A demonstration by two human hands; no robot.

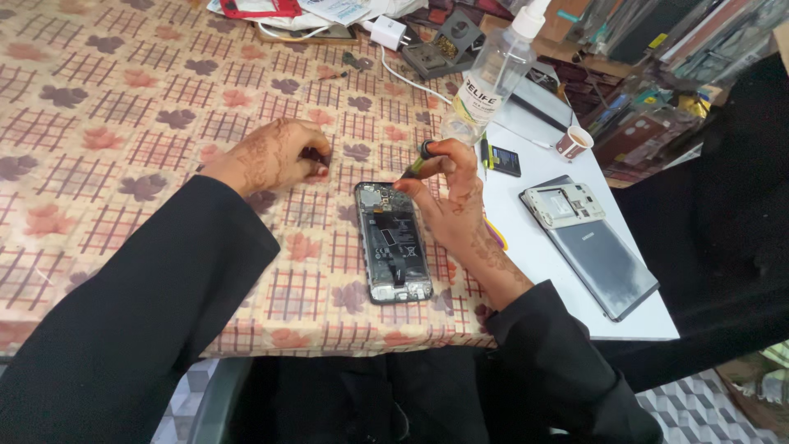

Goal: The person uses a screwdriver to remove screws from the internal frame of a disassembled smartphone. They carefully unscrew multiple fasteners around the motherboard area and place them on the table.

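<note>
The right hand point(452, 193) is closed around a slim screwdriver point(417, 162) with a black cap and a yellow-green shaft, pinched between thumb and fingertips, its tip angled down at the upper edge of an opened smartphone point(393, 242). The phone lies flat just below the grip, back cover off, black battery and silver-edged board showing. My judgement: this goes best with the driver brought closer to upright over the screw, light downward pressure, and turning from the fingertips only, so the tip does not skate across the board.

To the far side of the phone from the grip, the left hand point(271, 156) rests on the flower-patterned tablecloth point(123, 107), fingers curled over something small and dark; I cannot tell what it is, nor whether it is truly held.

Just beyond the grip stands one clear spray bottle point(491, 82) with a white pump top. Outward from the wrist, on a white board point(542, 255), lie one small black battery point(503, 160), one paper cup point(573, 142), and a large grey device point(600, 263) with a pale phone frame point(565, 204) lying on its upper end. Farther off, past the bottle, sit one white charger plug point(388, 33) and one grey stand point(440, 49).

Count: two hands, one screwdriver, one opened phone, one bottle, one loose battery, one cup.
</note>
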